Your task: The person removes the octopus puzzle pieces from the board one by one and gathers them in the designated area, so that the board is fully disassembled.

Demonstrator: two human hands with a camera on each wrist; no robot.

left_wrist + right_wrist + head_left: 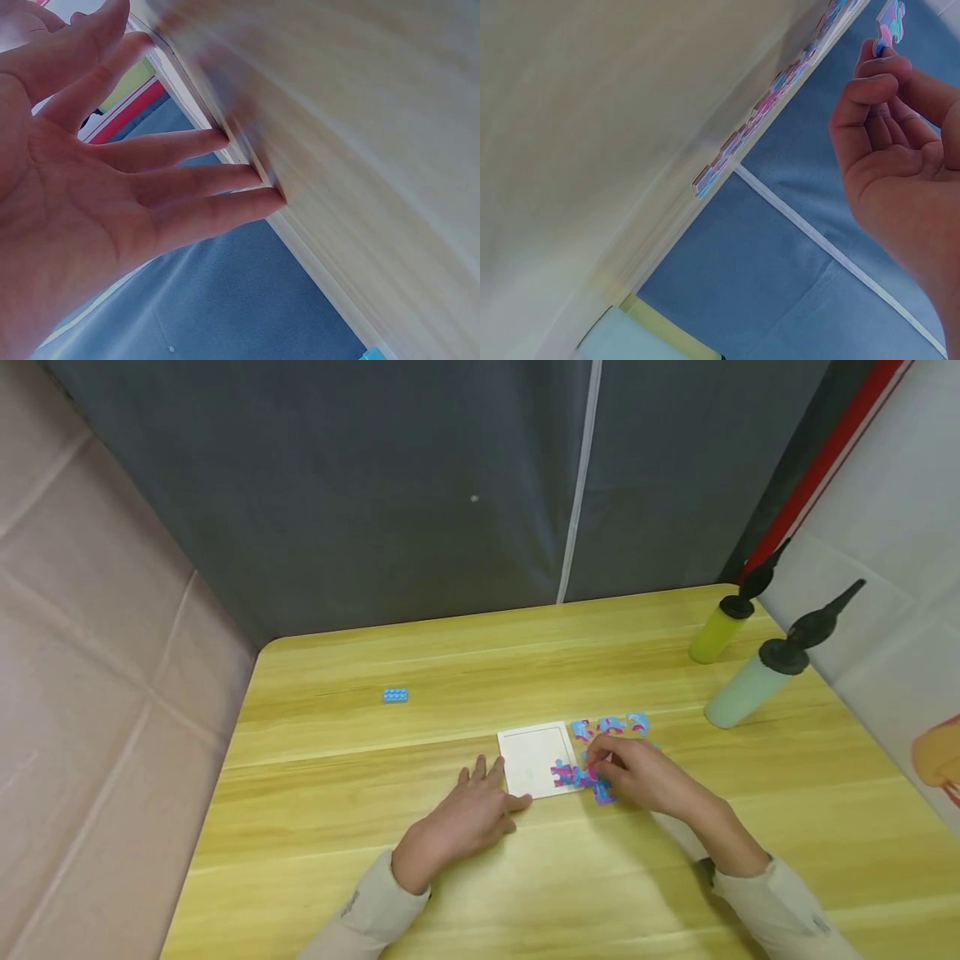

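Observation:
In the head view a white square puzzle tray (pixel 534 750) lies on the wooden table. My left hand (pixel 468 817) is at its lower left corner, fingers spread and fairly straight, fingertips touching the tray's edge and the table beside it. My right hand (pixel 637 772) is just right of the tray. Between its thumb and index finger it pinches a blue and pink jigsaw piece (pixel 889 24), raised off the table in the right wrist view. Several more jigsaw pieces (pixel 611 725) lie right of the tray, some partly hidden under my right hand.
A small blue toy brick (pixel 395 695) lies left of and beyond the tray. At the right stand a yellow-green hand pump (pixel 716 631) and a pale green one (pixel 753 689), both with black tops. A dark curtain (pixel 337 510) hangs behind the table's far edge.

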